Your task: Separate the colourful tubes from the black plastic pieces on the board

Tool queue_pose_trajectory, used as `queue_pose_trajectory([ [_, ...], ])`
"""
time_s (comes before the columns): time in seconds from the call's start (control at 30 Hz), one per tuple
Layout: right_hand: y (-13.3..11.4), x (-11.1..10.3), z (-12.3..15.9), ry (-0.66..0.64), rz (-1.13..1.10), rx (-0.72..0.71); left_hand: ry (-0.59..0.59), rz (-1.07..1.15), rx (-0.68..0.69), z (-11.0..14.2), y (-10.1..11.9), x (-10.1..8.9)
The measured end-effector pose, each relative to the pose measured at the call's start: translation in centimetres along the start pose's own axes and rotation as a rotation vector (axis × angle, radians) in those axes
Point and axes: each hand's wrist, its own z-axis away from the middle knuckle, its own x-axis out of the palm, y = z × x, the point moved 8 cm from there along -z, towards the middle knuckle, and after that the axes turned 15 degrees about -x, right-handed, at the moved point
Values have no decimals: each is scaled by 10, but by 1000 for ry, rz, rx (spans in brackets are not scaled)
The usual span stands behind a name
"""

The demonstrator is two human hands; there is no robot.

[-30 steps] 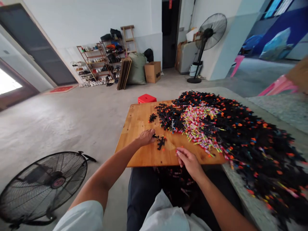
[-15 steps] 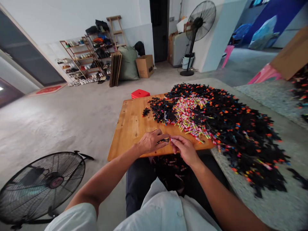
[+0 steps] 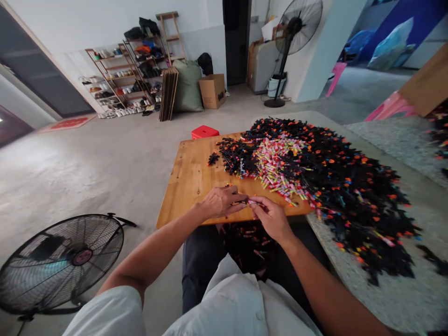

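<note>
Over the near edge of a wooden board (image 3: 191, 172), my two hands meet. My left hand (image 3: 220, 201) is closed on a small black piece (image 3: 241, 202) that sticks out towards the right. At its tip, my right hand (image 3: 272, 218) pinches a small pinkish tube (image 3: 251, 202), partly covered by the fingers. Whether the tube and the black piece are joined I cannot tell. Just beyond the hands lies a heap of small pink, white and yellow-green tubes (image 3: 275, 163). Black pieces with orange and blue ends (image 3: 350, 186) are piled around it.
The black pile spreads onto a grey stone slab (image 3: 381, 298) at right. A red stool (image 3: 205, 132) stands behind the board. On the floor at left is a black fan (image 3: 80, 256). More dark pieces (image 3: 248, 238) lie below the board, between the legs.
My right fingers have shifted slightly, and the pinkish tube now shows at the tip of the black piece. The view has tilted a little. The piles look unchanged.
</note>
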Motion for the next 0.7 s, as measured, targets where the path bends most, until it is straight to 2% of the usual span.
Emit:
queue_pose_trajectory([
  [0.1,0,-1,-1,41,-23,-9,-6,-2,19,1,2,0],
  [0.27,-4,0,-3,28,-7,-40,-7,11,40,2,6,0],
  [0.53,-4,4,-2,45,-27,-18,10,7,-12,0,-4,-2],
  [0.7,3,4,-5,92,-137,19,-2,-26,15,0,-1,-5],
])
